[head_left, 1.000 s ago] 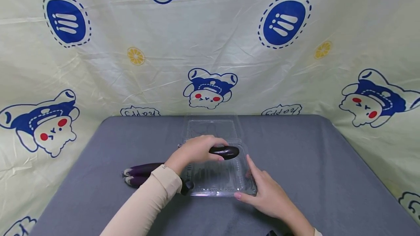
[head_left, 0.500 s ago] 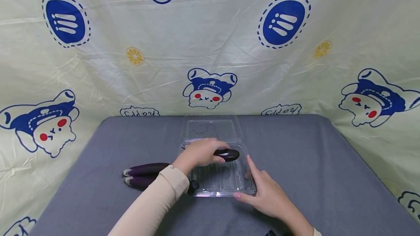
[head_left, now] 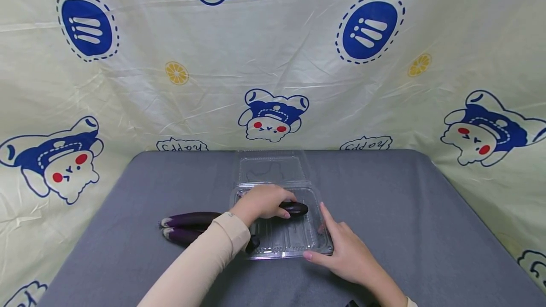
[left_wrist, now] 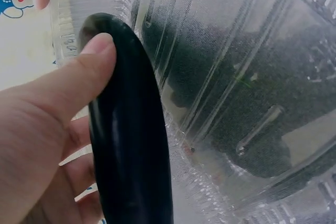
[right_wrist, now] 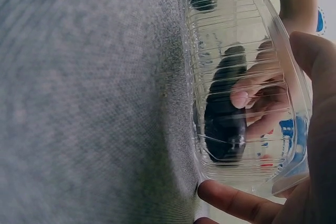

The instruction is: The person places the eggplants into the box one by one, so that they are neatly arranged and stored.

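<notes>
My left hand (head_left: 265,203) holds a dark purple eggplant (head_left: 297,209) low inside a clear plastic container (head_left: 279,253). In the left wrist view the thumb (left_wrist: 102,51) lies along the upper side of the glossy eggplant (left_wrist: 134,135), with the other fingers partly hidden behind it. Through the ribbed wall in the right wrist view, the eggplant (right_wrist: 226,114) shows close to the container's floor. My right hand (head_left: 345,250) grips the container's near right corner, thumb at the front edge and index finger along the right side.
Two more eggplants, an upper one (head_left: 194,219) and a lower one (head_left: 181,236), lie side by side left of the container, partly covered by my left sleeve (head_left: 200,255). The container's hinged lid (head_left: 273,169) lies back toward the far edge of the grey-covered table (head_left: 384,193).
My left hand has lowered the eggplant into the container, coming slightly nearer to me. The container has shifted a little at its left side; my right hand has stayed at its corner.
</notes>
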The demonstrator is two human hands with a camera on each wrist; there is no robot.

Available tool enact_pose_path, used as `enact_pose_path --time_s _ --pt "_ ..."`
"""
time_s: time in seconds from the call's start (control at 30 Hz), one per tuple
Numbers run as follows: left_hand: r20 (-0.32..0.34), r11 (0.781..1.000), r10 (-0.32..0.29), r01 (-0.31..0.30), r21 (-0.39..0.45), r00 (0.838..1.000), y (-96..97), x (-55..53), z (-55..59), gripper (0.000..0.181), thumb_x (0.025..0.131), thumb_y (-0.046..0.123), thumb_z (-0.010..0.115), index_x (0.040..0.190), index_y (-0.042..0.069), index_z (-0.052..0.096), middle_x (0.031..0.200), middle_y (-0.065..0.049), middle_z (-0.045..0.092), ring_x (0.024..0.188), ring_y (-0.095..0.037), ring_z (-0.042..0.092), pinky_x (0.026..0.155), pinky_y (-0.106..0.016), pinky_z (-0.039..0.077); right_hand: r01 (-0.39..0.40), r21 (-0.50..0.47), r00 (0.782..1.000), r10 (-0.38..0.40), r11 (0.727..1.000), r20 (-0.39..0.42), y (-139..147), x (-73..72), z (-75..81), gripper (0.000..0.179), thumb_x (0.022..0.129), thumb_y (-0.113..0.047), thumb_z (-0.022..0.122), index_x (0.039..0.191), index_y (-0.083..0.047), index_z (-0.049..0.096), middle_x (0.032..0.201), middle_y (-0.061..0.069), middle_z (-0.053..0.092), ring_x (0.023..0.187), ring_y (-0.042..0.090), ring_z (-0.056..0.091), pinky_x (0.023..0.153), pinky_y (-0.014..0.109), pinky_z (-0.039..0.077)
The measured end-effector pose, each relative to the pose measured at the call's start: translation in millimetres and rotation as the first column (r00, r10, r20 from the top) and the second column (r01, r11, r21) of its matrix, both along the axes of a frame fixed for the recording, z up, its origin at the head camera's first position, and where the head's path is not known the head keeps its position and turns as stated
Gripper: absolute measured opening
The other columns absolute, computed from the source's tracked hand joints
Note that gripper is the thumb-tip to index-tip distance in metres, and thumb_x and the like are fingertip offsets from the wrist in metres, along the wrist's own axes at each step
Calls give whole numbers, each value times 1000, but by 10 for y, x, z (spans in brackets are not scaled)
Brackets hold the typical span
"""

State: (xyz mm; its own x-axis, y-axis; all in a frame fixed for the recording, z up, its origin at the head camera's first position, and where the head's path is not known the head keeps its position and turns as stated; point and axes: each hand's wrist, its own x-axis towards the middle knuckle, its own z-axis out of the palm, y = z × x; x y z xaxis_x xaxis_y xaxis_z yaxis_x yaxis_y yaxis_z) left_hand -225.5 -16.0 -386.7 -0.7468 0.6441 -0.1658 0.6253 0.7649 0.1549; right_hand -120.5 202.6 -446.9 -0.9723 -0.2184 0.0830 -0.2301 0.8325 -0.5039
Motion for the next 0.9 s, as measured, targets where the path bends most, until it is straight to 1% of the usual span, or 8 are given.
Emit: enact_pose_path --time_s 0.1,0.27,0.37,0.5,0.63,0.77,0.9 --pt "-16 1000 -5 4 -30 1000 26 13 8 42 90 40 69 129 26 65 123 5 70 109 -13 65 97 -37 51 -1 -9 1000 1 1000 -7 -1 -1 -4 116 73 -71 73 161 -23 13 113 -10 61 97 10 53 79 36 46" --pt "-32 998 -2 0 -58 999 74 26 6 37 92 40 67 125 24 65 114 4 71 97 -12 64 89 -35 52 3 -6 1000 -3 1000 1 -5 2 4 116 74 -71 72 161 -25 11 113 -10 62 99 10 53 81 37 47" --pt "-19 998 -10 9 -54 1000 101 36 8 36 93 39 66 125 23 64 112 3 71 94 -12 63 88 -34 52 2 -1 1000 -2 1000 7 -12 4 9 116 74 -71 72 161 -26 10 114 -10 62 101 11 54 81 38 47" --pt "5 999 -8 8 -46 1000 126 52 5 36 94 38 65 126 23 62 113 3 70 95 -12 63 90 -34 52 2 -1 1000 -2 1000 16 -14 11 11 116 74 -71 72 161 -26 10 115 -8 62 102 12 54 81 40 48" --pt "0 999 4 -3 -45 1000 128 64 13 35 94 38 66 125 24 63 112 4 71 94 -12 62 88 -34 52 8 -7 1000 -8 1000 24 -5 7 8 116 73 -71 73 161 -27 10 115 -8 61 101 12 54 82 40 48" --pt "-44 998 8 -10 -57 999 133 68 21 35 92 40 68 124 25 66 112 5 72 91 -12 63 86 -35 53 7 -7 1000 -7 1000 22 0 -1 0 117 73 -72 72 161 -26 10 114 -9 61 100 12 54 80 39 48" --pt "-96 998 7 -13 -65 995 153 61 9 37 89 42 71 123 27 69 113 6 73 94 -12 66 88 -37 54 7 -8 1000 -7 1000 28 0 -2 -5 117 73 -73 71 161 -27 10 114 -10 61 99 11 53 80 38 47"
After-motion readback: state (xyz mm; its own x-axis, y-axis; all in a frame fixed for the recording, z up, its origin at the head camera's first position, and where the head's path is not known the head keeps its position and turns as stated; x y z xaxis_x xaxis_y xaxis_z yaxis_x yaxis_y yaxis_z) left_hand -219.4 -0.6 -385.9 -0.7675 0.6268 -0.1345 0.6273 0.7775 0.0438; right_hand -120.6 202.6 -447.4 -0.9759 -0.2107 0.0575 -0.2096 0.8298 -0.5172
